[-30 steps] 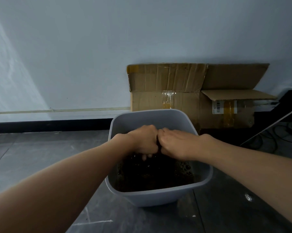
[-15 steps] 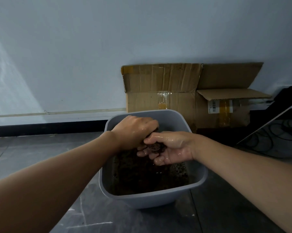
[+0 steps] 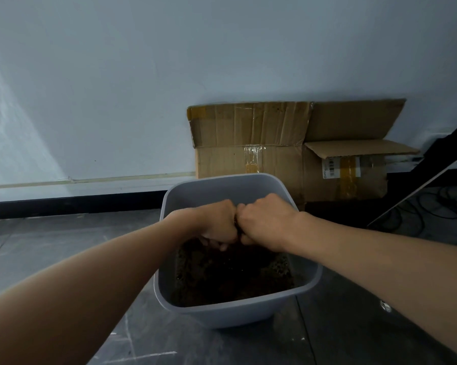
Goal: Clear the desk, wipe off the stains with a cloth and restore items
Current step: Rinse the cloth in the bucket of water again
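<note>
The floor is dark grey tile with visible seams, pretty scuffed up, with white chalky streaks near the bottom edge and a little pale speck off to the right. Sitting right on it in the middle is a grey plastic tub, upright, square-ish with rounded corners. Behind the tub, up against the wall, there's a beat-up cardboard box with taped seams and its flaps open. Further right a tangle of black cables lies on the tiles, well apart from the tub.
</note>
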Action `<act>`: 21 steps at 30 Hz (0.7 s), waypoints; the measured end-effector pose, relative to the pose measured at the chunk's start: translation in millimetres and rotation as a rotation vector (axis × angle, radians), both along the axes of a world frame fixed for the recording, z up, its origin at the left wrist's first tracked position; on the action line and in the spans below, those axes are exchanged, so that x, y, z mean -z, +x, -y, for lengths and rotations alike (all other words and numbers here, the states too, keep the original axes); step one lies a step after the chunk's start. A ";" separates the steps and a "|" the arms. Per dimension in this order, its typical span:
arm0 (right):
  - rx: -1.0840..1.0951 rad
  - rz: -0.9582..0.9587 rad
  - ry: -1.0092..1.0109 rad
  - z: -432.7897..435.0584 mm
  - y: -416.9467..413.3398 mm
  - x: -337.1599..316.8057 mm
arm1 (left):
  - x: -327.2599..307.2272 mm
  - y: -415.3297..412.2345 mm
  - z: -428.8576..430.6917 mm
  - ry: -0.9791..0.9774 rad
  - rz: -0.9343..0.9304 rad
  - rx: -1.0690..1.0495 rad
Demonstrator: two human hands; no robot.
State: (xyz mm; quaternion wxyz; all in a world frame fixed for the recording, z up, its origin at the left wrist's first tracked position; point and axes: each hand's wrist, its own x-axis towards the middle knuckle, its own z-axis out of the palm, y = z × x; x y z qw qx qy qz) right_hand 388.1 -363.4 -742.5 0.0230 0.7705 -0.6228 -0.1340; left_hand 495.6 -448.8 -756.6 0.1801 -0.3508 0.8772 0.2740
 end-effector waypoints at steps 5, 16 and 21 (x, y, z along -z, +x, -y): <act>0.206 0.325 0.134 5.3 -2.3 8.0 | 2.4 2.6 6.8 -0.101 -0.059 0.028; 0.787 1.783 0.910 7.7 -10.9 9.8 | 3.8 26.0 24.6 -0.727 -0.601 0.535; 0.637 1.277 0.673 12.4 4.5 7.1 | -2.2 25.9 23.3 -0.779 -0.376 0.595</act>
